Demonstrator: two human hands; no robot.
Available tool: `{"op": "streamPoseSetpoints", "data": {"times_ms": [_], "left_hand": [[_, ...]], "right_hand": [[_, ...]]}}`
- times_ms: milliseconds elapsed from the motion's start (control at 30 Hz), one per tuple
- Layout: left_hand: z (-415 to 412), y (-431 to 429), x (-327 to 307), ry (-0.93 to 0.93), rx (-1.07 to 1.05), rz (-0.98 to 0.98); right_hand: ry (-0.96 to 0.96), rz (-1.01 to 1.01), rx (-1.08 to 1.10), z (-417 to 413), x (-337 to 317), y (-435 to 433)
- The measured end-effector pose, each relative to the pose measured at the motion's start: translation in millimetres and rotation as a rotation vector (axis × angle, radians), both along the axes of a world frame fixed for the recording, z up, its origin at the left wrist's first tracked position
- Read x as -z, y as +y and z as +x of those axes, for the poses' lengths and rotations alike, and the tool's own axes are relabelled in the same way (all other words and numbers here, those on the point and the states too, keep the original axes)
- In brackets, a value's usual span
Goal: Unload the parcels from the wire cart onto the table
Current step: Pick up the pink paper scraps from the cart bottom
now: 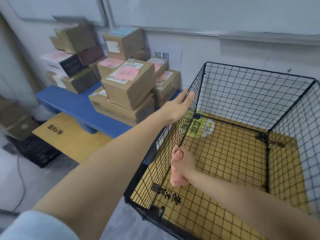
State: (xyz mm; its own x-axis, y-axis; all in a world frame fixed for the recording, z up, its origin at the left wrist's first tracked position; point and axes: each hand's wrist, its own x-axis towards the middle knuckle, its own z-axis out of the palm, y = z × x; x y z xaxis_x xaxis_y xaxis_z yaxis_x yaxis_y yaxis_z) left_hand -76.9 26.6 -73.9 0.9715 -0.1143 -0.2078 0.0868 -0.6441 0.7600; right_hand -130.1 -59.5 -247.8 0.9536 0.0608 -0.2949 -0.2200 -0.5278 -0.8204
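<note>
- left hand (180, 105) grips the side-panel rim of the wire cart (256, 94) near the far corner; right hand (181, 166) curls round the same rim, nearer.
- parcels (128, 84) sit stacked on the blue counter (69, 101) — none visible in the cart.
- likely step: shifting the cart; pull both grips evenly so the panel does not flex.

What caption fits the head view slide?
Left hand and right hand hold wire cart; parcels stacked on blue table.
</note>
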Motion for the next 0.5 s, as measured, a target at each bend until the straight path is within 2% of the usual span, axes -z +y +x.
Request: {"op": "streamPoseSetpoints", "data": {"times_ms": [133, 267, 400, 500], "left_hand": [[2, 0, 2, 0.026, -0.032, 0.033], [5, 1, 5, 0.012, -0.049, 0.053], [10, 2, 9, -0.009, -0.05, 0.069], [9, 1, 8, -0.032, -0.058, 0.074]], "right_hand": [[0.144, 0.042, -0.041, -7, 25, 1], [0.177, 0.053, -0.026, -3, 30, 3], [0.26, 0.212, 0.087, -7, 21, 3], [0.233, 0.306, 0.112, -10, 6, 3]]}}
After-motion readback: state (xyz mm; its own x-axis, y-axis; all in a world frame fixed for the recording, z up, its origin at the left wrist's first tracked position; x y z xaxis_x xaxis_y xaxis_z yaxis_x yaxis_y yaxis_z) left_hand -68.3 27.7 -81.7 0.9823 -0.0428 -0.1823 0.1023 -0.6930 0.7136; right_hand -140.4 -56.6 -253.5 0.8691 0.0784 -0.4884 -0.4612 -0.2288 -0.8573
